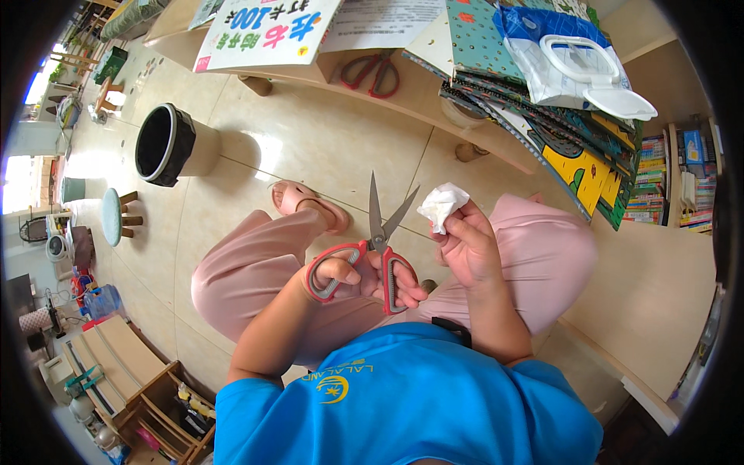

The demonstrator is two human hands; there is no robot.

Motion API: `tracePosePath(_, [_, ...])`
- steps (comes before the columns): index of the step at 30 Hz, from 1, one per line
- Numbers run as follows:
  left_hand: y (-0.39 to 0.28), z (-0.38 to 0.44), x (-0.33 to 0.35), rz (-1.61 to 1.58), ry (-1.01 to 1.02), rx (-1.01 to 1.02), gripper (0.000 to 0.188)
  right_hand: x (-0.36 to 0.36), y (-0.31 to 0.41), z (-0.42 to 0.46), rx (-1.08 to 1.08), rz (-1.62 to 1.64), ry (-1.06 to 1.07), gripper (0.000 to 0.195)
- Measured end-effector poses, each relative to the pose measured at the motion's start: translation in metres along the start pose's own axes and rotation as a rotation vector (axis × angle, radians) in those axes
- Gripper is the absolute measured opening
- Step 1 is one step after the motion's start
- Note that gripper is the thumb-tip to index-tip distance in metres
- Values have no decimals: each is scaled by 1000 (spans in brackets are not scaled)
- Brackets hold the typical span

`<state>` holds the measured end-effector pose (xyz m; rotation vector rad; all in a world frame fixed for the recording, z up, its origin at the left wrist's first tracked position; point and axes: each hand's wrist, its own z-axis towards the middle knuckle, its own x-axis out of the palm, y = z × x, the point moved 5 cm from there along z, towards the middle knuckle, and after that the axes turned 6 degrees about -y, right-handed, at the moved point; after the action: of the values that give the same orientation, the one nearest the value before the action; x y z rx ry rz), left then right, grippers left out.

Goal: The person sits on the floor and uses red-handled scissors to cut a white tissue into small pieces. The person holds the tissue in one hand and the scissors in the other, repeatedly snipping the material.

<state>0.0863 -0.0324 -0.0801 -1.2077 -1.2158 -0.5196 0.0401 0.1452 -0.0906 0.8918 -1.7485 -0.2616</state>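
In front of my lap, my left hand (367,278) holds a pair of red-handled scissors (378,232). My thumb passes through one grey-lined loop and several fingers through the other. Both blades stand apart and point away from me, with no material between them. On the other side, my right hand (469,241) pinches a crumpled white wipe or tissue (443,200) between thumb and fingers. The wipe is beside the blade tips, apart from them. A second pair of red-handled scissors (372,75) lies on the shelf under the tabletop ahead.
A stack of picture books (546,131) overhangs the table edge, with an opened wet-wipe pack (567,64) on top. Nearby lies a printed booklet (264,32). On the tiled floor stand a lined waste bin (200,142) and a small stool (111,217). Bookshelves (668,174) are at right.
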Motion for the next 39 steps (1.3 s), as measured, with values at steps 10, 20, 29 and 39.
tracePosePath(10, [4, 8, 5, -102, -53, 21, 83, 12, -32, 0, 163, -127, -58, 36])
tracePosePath(20, [13, 13, -5, -152, 3, -18, 82, 19, -41, 0, 350, 33, -34, 35])
tracePosePath(29, [10, 16, 1, -82, -35, -7, 79, 17, -36, -2, 354, 44, 7, 34])
tracePosePath(39, [-57, -11, 32, 1284, -643, 186, 36, -15, -35, 17, 49, -40, -303, 34])
